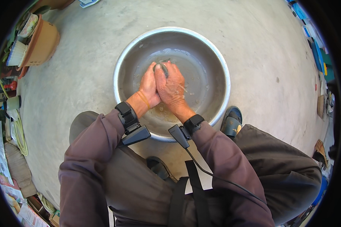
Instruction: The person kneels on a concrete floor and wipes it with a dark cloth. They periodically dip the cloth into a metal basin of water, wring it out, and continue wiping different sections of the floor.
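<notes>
A wide metal basin [170,29] stands on the concrete floor before me. Shallow cloudy water [194,76] with bits of froth lies in its bottom. Over the middle of the basin, my left hand [149,85] and my right hand [172,85] press together around a wet, dark grey-green wad [164,69]. Only a small part of it shows between thumb and fingers, so whether it is cloth cannot be told. The right hand covers part of the left. Wet streaks mark the back of my right hand.
My slippered foot [232,124] is close to the basin's right rim. A tan plant pot [47,42] stands at the upper left, and a coiled pale hose [20,134] lies at the left edge. A black cable [216,175] runs from the device on my right wrist.
</notes>
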`<action>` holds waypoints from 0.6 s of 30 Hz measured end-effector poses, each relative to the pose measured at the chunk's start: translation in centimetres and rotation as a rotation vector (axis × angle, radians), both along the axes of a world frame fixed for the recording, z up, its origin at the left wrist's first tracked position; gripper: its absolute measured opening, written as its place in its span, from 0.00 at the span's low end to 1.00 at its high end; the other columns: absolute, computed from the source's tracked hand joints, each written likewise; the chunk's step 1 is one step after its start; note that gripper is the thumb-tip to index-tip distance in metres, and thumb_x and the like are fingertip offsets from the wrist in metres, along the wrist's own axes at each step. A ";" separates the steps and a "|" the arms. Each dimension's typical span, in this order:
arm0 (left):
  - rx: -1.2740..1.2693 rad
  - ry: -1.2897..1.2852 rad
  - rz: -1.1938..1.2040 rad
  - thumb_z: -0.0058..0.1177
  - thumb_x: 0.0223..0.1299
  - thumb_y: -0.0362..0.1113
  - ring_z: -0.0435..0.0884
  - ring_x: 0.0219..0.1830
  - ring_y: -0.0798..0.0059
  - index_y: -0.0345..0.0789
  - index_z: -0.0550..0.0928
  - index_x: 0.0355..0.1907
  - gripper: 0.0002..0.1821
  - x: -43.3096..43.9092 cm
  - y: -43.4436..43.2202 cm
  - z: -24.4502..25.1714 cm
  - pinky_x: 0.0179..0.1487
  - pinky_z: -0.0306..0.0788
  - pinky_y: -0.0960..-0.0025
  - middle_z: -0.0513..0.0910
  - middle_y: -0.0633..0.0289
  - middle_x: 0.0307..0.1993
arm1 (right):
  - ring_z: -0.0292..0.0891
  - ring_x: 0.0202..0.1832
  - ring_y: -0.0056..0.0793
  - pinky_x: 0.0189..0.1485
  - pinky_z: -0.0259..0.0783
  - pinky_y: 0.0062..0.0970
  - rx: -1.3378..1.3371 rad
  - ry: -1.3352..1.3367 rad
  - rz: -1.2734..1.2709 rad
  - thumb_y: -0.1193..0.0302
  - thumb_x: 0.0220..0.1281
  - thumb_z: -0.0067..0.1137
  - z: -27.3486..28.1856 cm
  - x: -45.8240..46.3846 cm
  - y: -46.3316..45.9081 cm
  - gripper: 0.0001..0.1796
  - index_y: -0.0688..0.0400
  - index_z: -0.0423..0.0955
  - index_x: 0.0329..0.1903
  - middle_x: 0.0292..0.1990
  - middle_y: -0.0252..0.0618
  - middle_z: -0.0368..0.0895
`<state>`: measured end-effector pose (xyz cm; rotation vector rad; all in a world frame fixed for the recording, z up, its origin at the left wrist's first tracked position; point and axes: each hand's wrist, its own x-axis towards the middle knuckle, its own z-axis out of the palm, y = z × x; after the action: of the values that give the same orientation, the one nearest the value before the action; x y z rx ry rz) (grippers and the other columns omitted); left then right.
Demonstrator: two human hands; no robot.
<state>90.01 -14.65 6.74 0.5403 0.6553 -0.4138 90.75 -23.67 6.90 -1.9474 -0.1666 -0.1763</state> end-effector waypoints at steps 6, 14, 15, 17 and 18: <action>0.072 0.068 -0.112 0.34 0.77 0.62 0.76 0.60 0.65 0.43 0.72 0.64 0.29 0.1 -0.7 0.7 0.62 0.73 0.52 0.75 0.62 0.60 | 0.80 0.42 0.57 0.44 0.74 0.47 -0.106 0.316 0.043 0.59 0.66 0.52 -0.8 2.3 -1.1 0.17 0.61 0.81 0.37 0.38 0.57 0.83; 0.493 -0.130 -0.239 0.57 0.67 0.43 0.58 0.75 0.53 0.40 0.51 0.80 0.44 0.5 1.9 1.8 0.71 0.64 0.55 0.56 0.50 0.76 | 0.73 0.65 0.52 0.67 0.66 0.39 -0.213 0.627 -0.013 0.52 0.63 0.54 -2.3 7.2 -7.4 0.36 0.63 0.70 0.67 0.60 0.61 0.77; 0.535 -0.100 -0.232 0.56 0.67 0.42 0.58 0.75 0.53 0.39 0.51 0.79 0.44 0.6 2.3 1.7 0.71 0.64 0.55 0.56 0.50 0.75 | 0.69 0.67 0.55 0.68 0.65 0.41 -0.261 0.521 -0.064 0.54 0.59 0.58 -2.5 7.1 -7.9 0.39 0.67 0.67 0.68 0.63 0.64 0.73; 0.622 -0.024 -0.217 0.56 0.66 0.41 0.59 0.75 0.54 0.38 0.53 0.79 0.42 1.0 3.2 1.6 0.71 0.64 0.55 0.57 0.50 0.75 | 0.65 0.70 0.55 0.71 0.63 0.41 -0.325 0.237 -0.061 0.61 0.56 0.60 -3.1 5.8 -8.0 0.38 0.64 0.67 0.69 0.65 0.64 0.70; 0.631 -0.021 -0.218 0.56 0.65 0.40 0.59 0.75 0.56 0.35 0.57 0.77 0.40 1.1 3.4 1.5 0.71 0.62 0.55 0.60 0.49 0.74 | 0.64 0.70 0.54 0.72 0.62 0.42 -0.516 0.148 0.044 0.63 0.54 0.61 -3.5 4.7 -7.5 0.37 0.61 0.68 0.68 0.66 0.62 0.69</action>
<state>91.13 -11.21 8.25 1.2215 0.7077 -0.4018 95.41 -31.17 3.41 -2.4571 -0.1677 0.0479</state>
